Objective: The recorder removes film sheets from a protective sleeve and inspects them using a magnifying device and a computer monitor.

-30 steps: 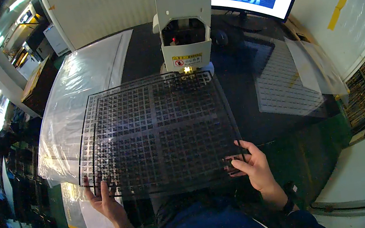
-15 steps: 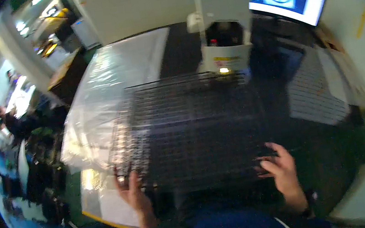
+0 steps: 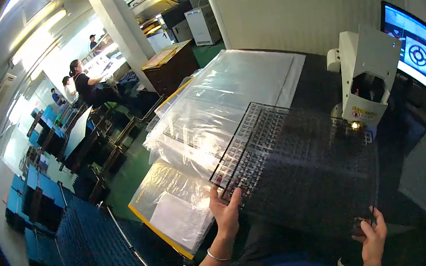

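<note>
Both my hands carry a large dark sheet (image 3: pixel 304 169), thin and patterned with a grid of small see-through openings. My left hand (image 3: pixel 226 213) pinches its near left corner, thumb over the edge. At the near right corner my right hand (image 3: pixel 372 231) grips it, fingers curled round the edge. The sheet's far right part reaches the foot of a white box-shaped device (image 3: pixel 370 77) with a lit spot near its base. Through the sheet's left side the bright plastic beneath shows, so that part lies over the plastic film.
Clear plastic film (image 3: pixel 203 96) covers the table's left part. A yellow-edged packet (image 3: pixel 172 208) lies below it. A monitor (image 3: pixel 420 52) showing a ring shape stands at the right. Racks with blue panels (image 3: pixel 45 190) fill the left, where several people work farther off.
My view has swung to the left, so the sheet, device and monitor appear farther right. Both hands keep their grip on the sheet, which now looks tilted.
</note>
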### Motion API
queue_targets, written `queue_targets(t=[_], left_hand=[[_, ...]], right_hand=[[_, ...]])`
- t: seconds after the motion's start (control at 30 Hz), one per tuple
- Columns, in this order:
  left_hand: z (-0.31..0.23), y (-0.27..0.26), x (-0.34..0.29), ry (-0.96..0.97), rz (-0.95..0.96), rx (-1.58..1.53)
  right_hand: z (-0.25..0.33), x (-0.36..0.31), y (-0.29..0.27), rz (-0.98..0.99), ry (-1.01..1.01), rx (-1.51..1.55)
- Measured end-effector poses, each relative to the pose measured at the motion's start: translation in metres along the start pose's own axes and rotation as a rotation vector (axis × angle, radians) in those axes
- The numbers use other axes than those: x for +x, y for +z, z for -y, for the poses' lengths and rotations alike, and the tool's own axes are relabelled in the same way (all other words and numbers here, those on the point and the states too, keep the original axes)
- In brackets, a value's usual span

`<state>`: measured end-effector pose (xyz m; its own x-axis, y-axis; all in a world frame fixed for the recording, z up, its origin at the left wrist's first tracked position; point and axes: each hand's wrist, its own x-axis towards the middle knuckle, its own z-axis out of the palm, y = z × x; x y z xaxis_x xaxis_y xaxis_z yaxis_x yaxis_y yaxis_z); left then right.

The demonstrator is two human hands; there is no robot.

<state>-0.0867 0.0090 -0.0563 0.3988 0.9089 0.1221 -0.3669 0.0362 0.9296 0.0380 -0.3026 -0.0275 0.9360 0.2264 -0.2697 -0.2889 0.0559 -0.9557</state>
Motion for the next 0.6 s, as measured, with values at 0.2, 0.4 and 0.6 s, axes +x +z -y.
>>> queue_targets(t=[0.2,0.4,0.6], left_hand=[[-0.023,-0.044,0.005,-0.214,-0.019,0.091],[-0.020,-0.074,0.000,-0.062,-0.125,0.118],[-0.005,-0.057,-0.007,-0.008,-0.160,0.097]], right_hand=[[-0.002,0.023,-0.011,0.466,0.383,0.019],[-0.016,0.036,0.032,0.585,0.013,-0.150],[-0.019,0.030,0.015,0.544,-0.082,-0.228]])
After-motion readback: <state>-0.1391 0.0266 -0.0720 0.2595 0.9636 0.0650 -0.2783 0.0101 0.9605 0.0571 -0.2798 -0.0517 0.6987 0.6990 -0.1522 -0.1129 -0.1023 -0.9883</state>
